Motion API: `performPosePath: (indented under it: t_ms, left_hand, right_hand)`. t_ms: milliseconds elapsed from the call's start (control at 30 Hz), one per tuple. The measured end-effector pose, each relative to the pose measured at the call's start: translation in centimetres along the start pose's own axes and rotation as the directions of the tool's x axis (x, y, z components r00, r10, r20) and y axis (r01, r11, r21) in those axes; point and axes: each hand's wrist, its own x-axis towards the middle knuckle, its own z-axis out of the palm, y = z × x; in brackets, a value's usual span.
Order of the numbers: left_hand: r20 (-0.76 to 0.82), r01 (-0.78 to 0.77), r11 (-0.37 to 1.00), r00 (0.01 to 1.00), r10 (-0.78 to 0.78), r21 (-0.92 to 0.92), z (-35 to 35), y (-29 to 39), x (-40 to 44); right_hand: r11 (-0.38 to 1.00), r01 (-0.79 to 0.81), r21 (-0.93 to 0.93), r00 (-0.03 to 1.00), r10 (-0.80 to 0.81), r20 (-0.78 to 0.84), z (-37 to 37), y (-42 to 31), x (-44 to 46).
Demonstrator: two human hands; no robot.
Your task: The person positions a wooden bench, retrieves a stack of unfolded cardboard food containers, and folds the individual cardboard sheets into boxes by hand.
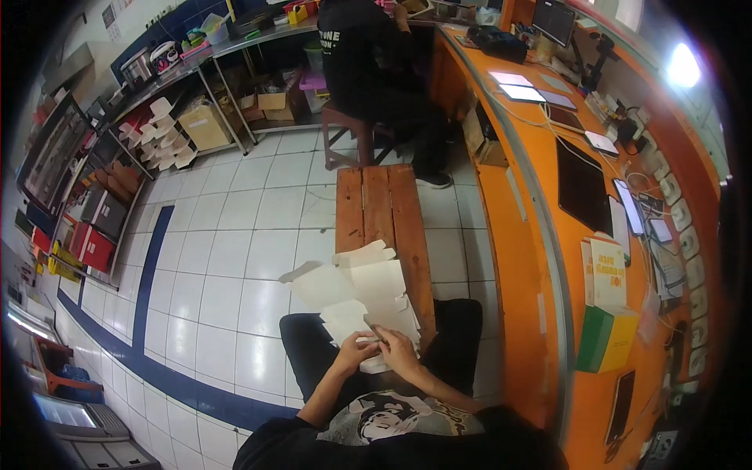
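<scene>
Several flat, white die-cut cardboard sheets lie overlapped on a wooden bench and reach back over my lap. My left hand has its fingers bent at the near edge of the cardboard. Close beside it on the right, my right hand also has bent fingers on the cardboard. The two hands almost touch. A small dark shape shows by the right fingers, too small to make out. The fingertips of both hands are partly hidden.
A person in black sits on a brown stool beyond the bench. At right, an orange counter holds tablets, phones, cables and a green and yellow box. Shelves with boxes stand at left.
</scene>
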Motion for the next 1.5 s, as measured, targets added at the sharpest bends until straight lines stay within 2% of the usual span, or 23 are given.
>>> performPosePath:
  t_ms: [67, 133, 267, 333, 433, 833, 1033, 1233, 1367, 1500]
  left_hand:
    - [0.056, -0.006, 1.0, 0.998, 0.004, 0.027, 0.0, 0.3, -0.7]
    - [0.021, -0.009, 0.999, 1.0, 0.009, 0.043, -0.4, 0.0, -0.8]
    - [-0.06, 0.001, 0.998, 0.998, 0.002, 0.058, -0.8, 0.1, -1.2]
    - [-0.061, -0.008, 0.999, 0.998, 0.011, 0.051, -0.8, 0.5, -1.5]
    - [-0.072, -0.02, 0.999, 0.997, 0.023, 0.05, -0.5, 0.8, -1.8]
    - [-0.095, -0.058, 0.995, 0.993, 0.066, 0.086, 0.6, 1.0, -2.1]
    - [-0.121, -0.023, 0.998, 0.992, 0.029, 0.051, 0.7, 1.5, -2.1]
    - [-0.096, -0.022, 0.995, 0.995, 0.032, 0.102, 0.6, 1.7, -2.0]
    - [-0.082, -0.008, 0.991, 0.996, 0.019, 0.13, 0.0, 1.5, -1.7]
    - [-0.113, 0.006, 0.997, 0.994, 0.002, 0.073, -0.1, 1.4, -1.4]
  right_hand:
    - [1.0, 0.017, 0.018, 0.999, -0.017, -0.038, -0.3, -0.4, 0.2]
    - [0.986, -0.162, 0.036, 0.981, 0.157, 0.11, -1.4, -1.9, 0.8]
    - [0.982, -0.17, 0.081, 0.976, 0.157, 0.148, -1.1, -1.4, 0.9]
    - [0.948, -0.235, 0.215, 0.967, 0.206, 0.149, -1.4, -1.5, 0.9]
    - [0.929, -0.272, 0.251, 0.96, 0.243, 0.141, -0.9, -1.1, 0.7]
    - [0.939, -0.283, 0.196, 0.959, 0.28, 0.044, -0.6, -0.7, 0.9]
    - [0.897, -0.334, 0.288, 0.943, 0.32, 0.094, -0.9, -0.8, 0.7]
    - [0.909, -0.295, 0.295, 0.955, 0.292, 0.055, -0.6, -0.8, 0.5]
    - [0.886, -0.329, 0.327, 0.943, 0.324, 0.072, -0.8, -1.1, 0.4]
    - [0.899, -0.311, 0.31, 0.95, 0.298, 0.089, -0.8, -0.8, 0.5]
